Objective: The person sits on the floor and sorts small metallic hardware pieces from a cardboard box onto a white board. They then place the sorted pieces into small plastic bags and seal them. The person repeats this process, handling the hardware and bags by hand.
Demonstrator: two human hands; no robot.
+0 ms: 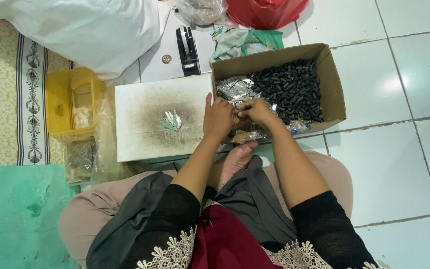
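My left hand and my right hand meet fingertip to fingertip over the near left part of a cardboard box. They pinch something small between them; I cannot tell what it is. The box holds a heap of small black tubes on the right and shiny silver metal pieces on the left. A few silver pieces lie on a dirty white board left of my hands.
A yellow plastic basket stands left of the board, with clear bags of parts below it. A black tape dispenser, a white sack and a red bag sit at the back. I sit cross-legged on white tiles.
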